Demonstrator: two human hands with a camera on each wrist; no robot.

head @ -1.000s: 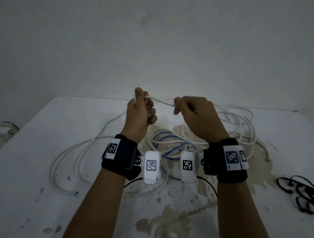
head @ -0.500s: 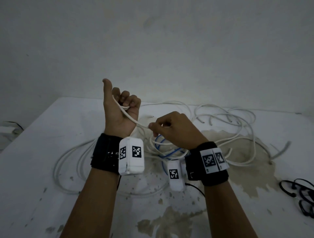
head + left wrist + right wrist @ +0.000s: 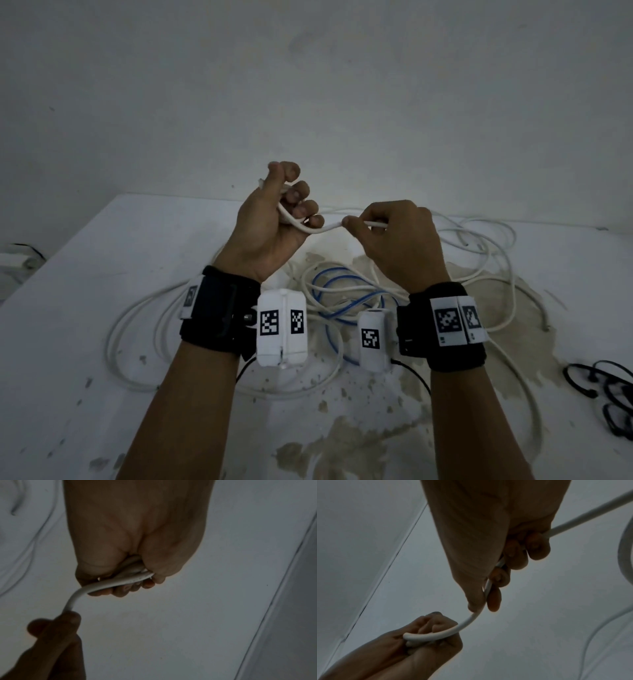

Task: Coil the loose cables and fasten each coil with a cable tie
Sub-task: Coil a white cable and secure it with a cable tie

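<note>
Presently, item one: the white cable [image 3: 327, 228], a short span of which runs nearly level between the two hands, raised above the worktop [image 3: 85, 308]. Left hand [image 3: 270, 226]: grip closed around the cable, fingers curled over it, with the cut end poking out just past the thumb at the top of the fist; the left wrist view shows what looks like a first small turn bunched in the palm, though how many turns cannot be told. Right hand [image 3: 394, 240]: grip pinching the same cable between thumb and forefinger, just beside the left fist, the remaining fingers curled round it farther back. From the right hand the cable leaves to that hand's own right and drops toward the tangle of white loops [image 3: 479, 253] lying on the worktop beyond and below. Relation that governs the next turn, by judgement: all the free length lies on the right-hand side of the grip, so the right hand is the feeder and the left the holder; each new loop would be carried leftward into the left palm. Item two: a blue cable [image 3: 337, 301], loose on the worktop under the wrists, untouched. Item three: black cable ties [image 3: 606, 394], near the right edge, well apart from both hands.
</note>
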